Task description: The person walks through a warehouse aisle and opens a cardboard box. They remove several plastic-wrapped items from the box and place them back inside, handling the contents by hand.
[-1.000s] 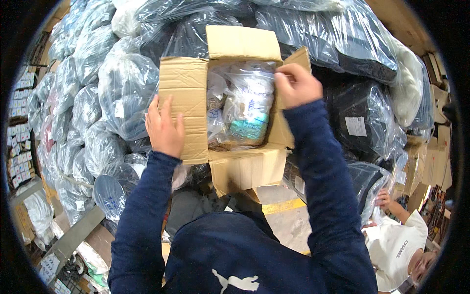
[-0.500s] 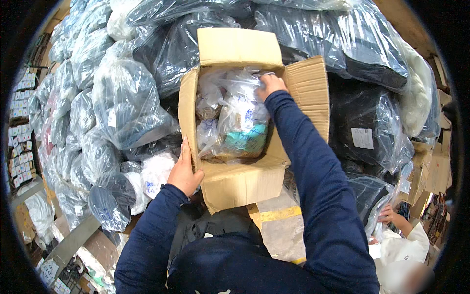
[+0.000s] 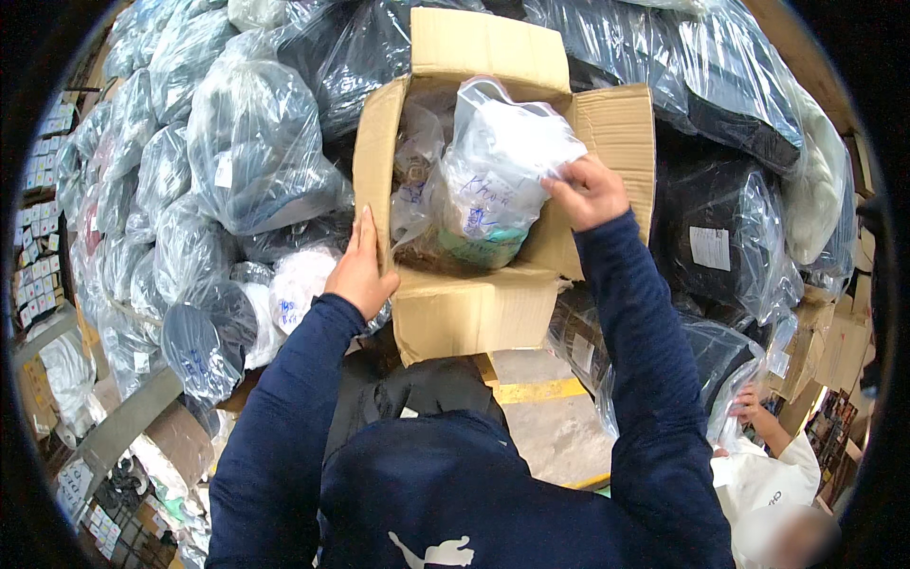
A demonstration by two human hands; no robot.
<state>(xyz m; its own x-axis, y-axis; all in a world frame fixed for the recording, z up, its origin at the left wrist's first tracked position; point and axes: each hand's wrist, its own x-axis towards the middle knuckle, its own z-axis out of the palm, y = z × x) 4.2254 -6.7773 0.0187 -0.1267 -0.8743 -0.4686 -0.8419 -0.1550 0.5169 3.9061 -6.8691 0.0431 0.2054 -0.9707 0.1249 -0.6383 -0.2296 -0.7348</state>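
Left hand: the left hand (image 3: 360, 270) lies flat and open, fingers straight, pressed against the outer left wall of the cardboard box (image 3: 474, 308), left of centre in the frame; it grips nothing.
Right hand: the right hand (image 3: 588, 192) is closed in a pinch on the clear plastic bag (image 3: 498, 171), right of centre, its fingers bunched on the bag's right side.
Cardboard box: brown, open at the top, in the upper middle of the frame; its flaps stand out upward and to the right, and its front wall faces the person.
Clear plastic bag: it stands up out of the box, its top above the box rim, with pale contents and something teal near its bottom; more clear bags sit beside it inside the box.
Surroundings: a pile of bags (image 3: 237, 161) in clear and dark plastic fills the left and upper parts of the frame, touching the box on its left side and behind it.
Floor: grey with a yellow stripe (image 3: 531, 391), just below the box.
Other person: a hand (image 3: 746, 403) of someone else touches a plastic bag at the lower right, well apart from the box.
Sleeves: both forearms wear dark blue sleeves (image 3: 645, 360).
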